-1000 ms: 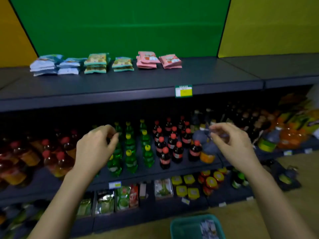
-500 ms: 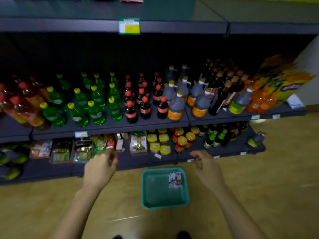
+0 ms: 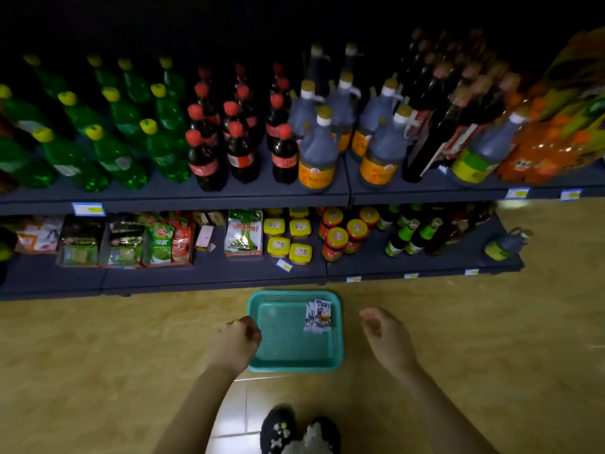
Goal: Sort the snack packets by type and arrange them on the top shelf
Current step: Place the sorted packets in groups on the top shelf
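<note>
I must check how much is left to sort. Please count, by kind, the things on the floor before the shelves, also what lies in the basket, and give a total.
Teal basket: 1
Snack packet in the basket: 1 plainly seen; a second may lie under it
Shoes: 2
Total: 4

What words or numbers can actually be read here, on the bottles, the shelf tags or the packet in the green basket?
No text reads clearly.
On the snack packet in the teal basket: print too small.
On the cola bottles, red labels: blurred.
On the dark jugs, yellow labels: blurred.
On the white and green bag: red characters, too blurred.
On the shelf price tags: blurred.
</note>
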`<action>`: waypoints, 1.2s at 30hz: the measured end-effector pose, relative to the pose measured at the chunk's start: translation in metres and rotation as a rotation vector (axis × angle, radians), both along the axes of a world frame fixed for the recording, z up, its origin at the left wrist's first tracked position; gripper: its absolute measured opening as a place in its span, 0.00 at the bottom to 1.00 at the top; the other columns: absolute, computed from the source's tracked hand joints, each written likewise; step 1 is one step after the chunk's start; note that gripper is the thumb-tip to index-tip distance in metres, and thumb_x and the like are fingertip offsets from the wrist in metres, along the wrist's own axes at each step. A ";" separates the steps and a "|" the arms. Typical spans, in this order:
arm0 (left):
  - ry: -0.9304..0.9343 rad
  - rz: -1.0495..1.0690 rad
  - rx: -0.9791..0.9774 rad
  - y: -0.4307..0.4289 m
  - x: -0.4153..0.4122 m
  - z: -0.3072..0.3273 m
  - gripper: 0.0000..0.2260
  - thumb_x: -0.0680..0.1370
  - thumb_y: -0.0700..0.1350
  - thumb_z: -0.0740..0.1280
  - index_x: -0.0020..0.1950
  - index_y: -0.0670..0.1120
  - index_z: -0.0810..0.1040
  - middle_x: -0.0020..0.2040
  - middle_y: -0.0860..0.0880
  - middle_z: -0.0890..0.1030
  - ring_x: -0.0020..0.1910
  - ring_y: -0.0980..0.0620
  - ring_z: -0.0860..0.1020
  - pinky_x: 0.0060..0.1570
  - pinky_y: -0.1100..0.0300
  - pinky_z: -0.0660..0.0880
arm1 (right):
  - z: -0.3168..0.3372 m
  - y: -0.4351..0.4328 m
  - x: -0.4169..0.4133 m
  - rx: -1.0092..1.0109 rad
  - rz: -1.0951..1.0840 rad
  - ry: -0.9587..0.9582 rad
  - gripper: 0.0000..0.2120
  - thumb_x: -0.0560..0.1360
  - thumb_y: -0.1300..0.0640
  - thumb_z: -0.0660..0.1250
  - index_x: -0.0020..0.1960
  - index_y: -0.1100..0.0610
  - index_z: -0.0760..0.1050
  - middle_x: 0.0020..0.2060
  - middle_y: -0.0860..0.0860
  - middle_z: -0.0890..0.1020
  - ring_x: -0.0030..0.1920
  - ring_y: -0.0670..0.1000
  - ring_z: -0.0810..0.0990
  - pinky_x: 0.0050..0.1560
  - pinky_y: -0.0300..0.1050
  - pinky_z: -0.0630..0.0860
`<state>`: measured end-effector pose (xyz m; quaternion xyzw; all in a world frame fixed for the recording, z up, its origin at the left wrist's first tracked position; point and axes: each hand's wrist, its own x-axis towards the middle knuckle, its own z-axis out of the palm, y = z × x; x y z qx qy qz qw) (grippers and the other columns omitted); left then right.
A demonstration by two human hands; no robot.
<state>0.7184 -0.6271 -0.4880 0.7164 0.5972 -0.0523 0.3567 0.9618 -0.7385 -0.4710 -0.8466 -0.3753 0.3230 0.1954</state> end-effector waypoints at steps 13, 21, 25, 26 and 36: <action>0.094 -0.187 0.012 0.061 0.069 -0.400 0.10 0.77 0.47 0.59 0.53 0.50 0.78 0.53 0.49 0.82 0.52 0.46 0.80 0.49 0.56 0.76 | -0.413 0.063 0.043 -0.152 -0.056 0.175 0.13 0.80 0.62 0.58 0.60 0.67 0.73 0.57 0.61 0.79 0.57 0.58 0.77 0.51 0.44 0.71; -0.003 -0.208 0.037 0.090 0.099 -0.575 0.07 0.76 0.47 0.62 0.49 0.49 0.79 0.50 0.46 0.83 0.52 0.44 0.80 0.50 0.55 0.75 | -0.609 0.096 0.048 -0.098 -0.108 0.093 0.19 0.78 0.52 0.61 0.63 0.64 0.68 0.57 0.61 0.77 0.56 0.60 0.77 0.52 0.49 0.74; -0.095 -0.127 -0.037 0.086 0.103 -0.610 0.05 0.75 0.45 0.64 0.40 0.54 0.75 0.46 0.44 0.83 0.48 0.43 0.81 0.48 0.54 0.76 | -0.636 0.098 0.047 -0.065 -0.223 0.142 0.23 0.73 0.49 0.68 0.59 0.65 0.69 0.53 0.60 0.79 0.51 0.60 0.79 0.46 0.50 0.76; -0.099 -0.118 -0.044 0.083 0.103 -0.614 0.05 0.75 0.45 0.64 0.40 0.54 0.74 0.45 0.44 0.83 0.47 0.43 0.81 0.48 0.53 0.77 | -0.638 0.097 0.047 -0.059 -0.228 0.154 0.24 0.71 0.47 0.69 0.58 0.64 0.70 0.51 0.59 0.80 0.50 0.59 0.80 0.44 0.49 0.76; -0.145 0.004 -0.061 0.068 0.122 -0.648 0.07 0.76 0.45 0.65 0.48 0.44 0.79 0.48 0.41 0.83 0.48 0.42 0.80 0.47 0.55 0.74 | -0.644 0.097 0.037 -0.001 -0.195 0.152 0.22 0.70 0.47 0.71 0.52 0.63 0.70 0.45 0.55 0.79 0.44 0.55 0.79 0.37 0.44 0.72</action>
